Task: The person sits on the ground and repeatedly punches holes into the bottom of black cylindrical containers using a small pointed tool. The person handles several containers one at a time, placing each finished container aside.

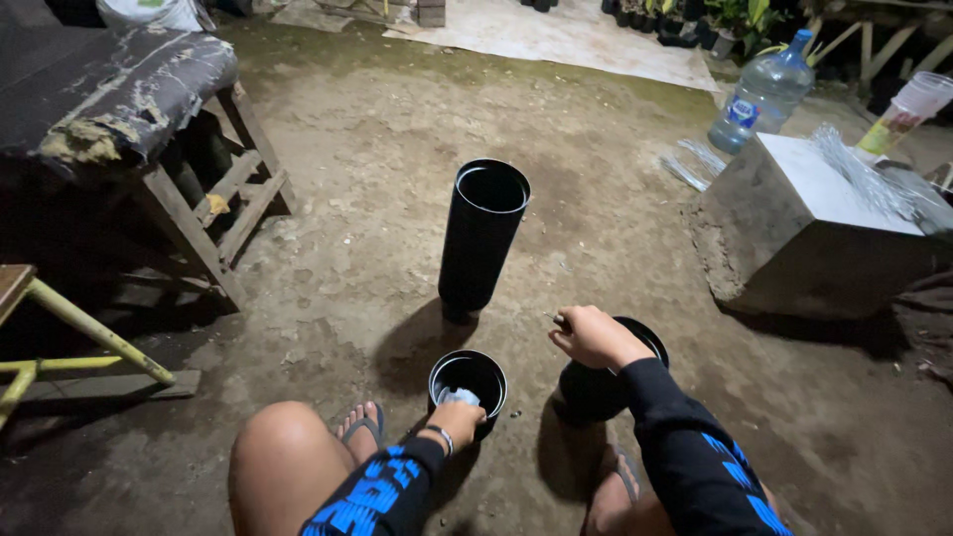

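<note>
Down on the dirt floor (347, 199), the left hand (455, 422) gripped the near rim of a small black pot (468, 382), fingers curled over something pale inside. Just beside it, the right hand (593, 335) was closed around a thin object above a second black pot (601, 382). A tall stack of black pots (481, 238) stood behind them.

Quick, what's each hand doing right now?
Left hand: closed on the rim of the small black pot.
Right hand: closed, pinching something thin over the other black pot; cannot tell what.
</note>
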